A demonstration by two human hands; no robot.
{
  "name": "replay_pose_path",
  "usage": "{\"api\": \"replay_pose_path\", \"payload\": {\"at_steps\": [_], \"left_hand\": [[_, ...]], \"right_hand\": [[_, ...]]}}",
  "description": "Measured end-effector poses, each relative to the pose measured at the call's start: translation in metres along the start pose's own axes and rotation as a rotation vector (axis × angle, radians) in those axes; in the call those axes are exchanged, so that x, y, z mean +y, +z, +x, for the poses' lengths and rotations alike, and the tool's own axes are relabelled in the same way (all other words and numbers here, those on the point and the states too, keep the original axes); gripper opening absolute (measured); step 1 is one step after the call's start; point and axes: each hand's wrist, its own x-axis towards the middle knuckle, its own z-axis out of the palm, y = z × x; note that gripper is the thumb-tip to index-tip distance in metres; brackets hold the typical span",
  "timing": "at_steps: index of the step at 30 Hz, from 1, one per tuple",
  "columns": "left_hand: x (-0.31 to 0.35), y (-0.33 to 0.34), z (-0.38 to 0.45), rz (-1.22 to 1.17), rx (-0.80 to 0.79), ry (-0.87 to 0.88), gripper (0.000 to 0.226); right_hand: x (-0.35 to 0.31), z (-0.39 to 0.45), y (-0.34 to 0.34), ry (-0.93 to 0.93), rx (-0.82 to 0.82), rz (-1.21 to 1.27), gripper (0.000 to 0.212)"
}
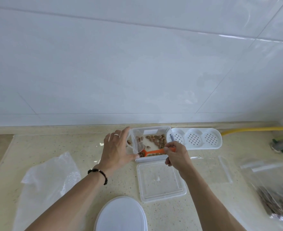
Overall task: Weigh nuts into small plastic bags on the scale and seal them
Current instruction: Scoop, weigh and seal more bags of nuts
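- Left hand (pixel 116 150) is pinching a small clear bag (pixel 134 144) and holding it upright with the mouth open, right at the left end of the clear tub (pixel 151 158).
- Right hand (pixel 176 155) has its fingers curled round the handle of the orange scoop (pixel 154 152). The bowl end sits low in the tub, near its front wall.
- The scoop's long axis runs pretty much left-right, bowl pointing at the bag. So the bag lies just left of the scoop tip, nearly touching. My guess is the next move is a short lift and tip leftwards into the bag.
- The nuts (pixel 159 140) are scattered over the tub floor, mostly toward the back right, with a few by the scoop bowl.
- The tub's lid (pixel 161 180) lies flat on the desk (pixel 80 147) just in front of the tub, and spare bags (pixel 262 165) are off to the right.
- Can't make out a scale for sure. The round white thing (pixel 120 215) at the bottom edge might be one.
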Motion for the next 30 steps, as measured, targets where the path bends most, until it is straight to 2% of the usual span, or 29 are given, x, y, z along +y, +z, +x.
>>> {"api": "replay_pose_path", "payload": {"at_steps": [4, 11, 14, 17, 20, 24, 26, 30], "left_hand": [[-0.004, 0.002, -0.004, 0.021, 0.056, -0.047, 0.104], [0.004, -0.008, 0.008, 0.151, -0.039, -0.104, 0.102], [0.015, -0.012, 0.013, 0.157, -0.095, -0.114, 0.098], [0.021, -0.010, 0.017, 0.116, -0.138, -0.120, 0.104], [0.023, -0.006, 0.017, -0.011, -0.139, -0.114, 0.110], [0.026, -0.006, 0.015, -0.128, -0.052, -0.070, 0.102], [0.027, -0.007, 0.014, -0.147, -0.053, -0.079, 0.106], [0.025, -0.005, 0.012, -0.150, -0.059, -0.097, 0.109]], "right_hand": [[0.005, -0.001, -0.006, 0.082, 0.105, 0.162, 0.006], [0.000, -0.007, -0.029, 0.105, 0.161, 0.336, 0.006], [-0.017, -0.014, -0.037, 0.019, 0.178, 0.348, 0.006], [-0.041, -0.025, -0.038, -0.103, 0.168, 0.262, 0.004], [-0.059, -0.037, -0.031, -0.370, 0.131, -0.008, 0.010], [-0.064, -0.049, -0.027, -0.709, 0.095, -0.357, 0.010], [-0.066, -0.050, -0.032, -0.742, 0.130, -0.342, 0.011], [-0.064, -0.046, -0.040, -0.638, 0.185, -0.156, 0.012]]}}
